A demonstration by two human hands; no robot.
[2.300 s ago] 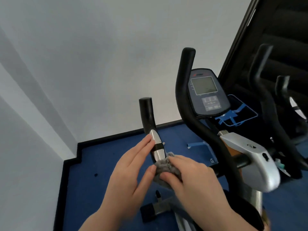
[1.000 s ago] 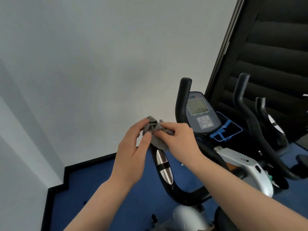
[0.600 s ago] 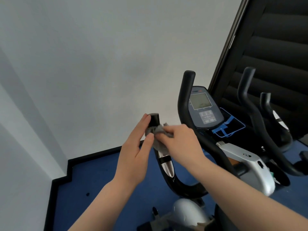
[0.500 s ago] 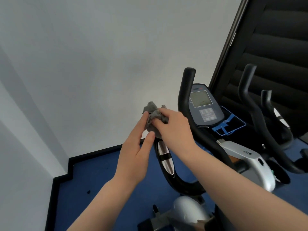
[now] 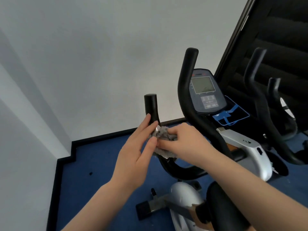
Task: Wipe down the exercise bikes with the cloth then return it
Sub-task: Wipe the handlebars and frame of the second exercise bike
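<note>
My right hand [image 5: 186, 144] bunches the soft grey cloth [image 5: 162, 135] around the handlebar [image 5: 150, 107]; my left hand [image 5: 138, 147] rests flat, fingers straight.

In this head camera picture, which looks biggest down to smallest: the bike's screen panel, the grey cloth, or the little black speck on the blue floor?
1. Screen panel
2. Grey cloth, partly hidden by the hands and nearer the camera, so unsure
3. Black speck

Cloth [image 5: 164, 141]: moved from handlebar tip down toward 6 o'clock, now bunched mid-grip.
Right hand [image 5: 186, 144]: descended with cloth.
Left handlebar [image 5: 150, 108]: black tip now uncovered.
Left hand [image 5: 138, 154]: fingers lowered alongside the grip.
</note>
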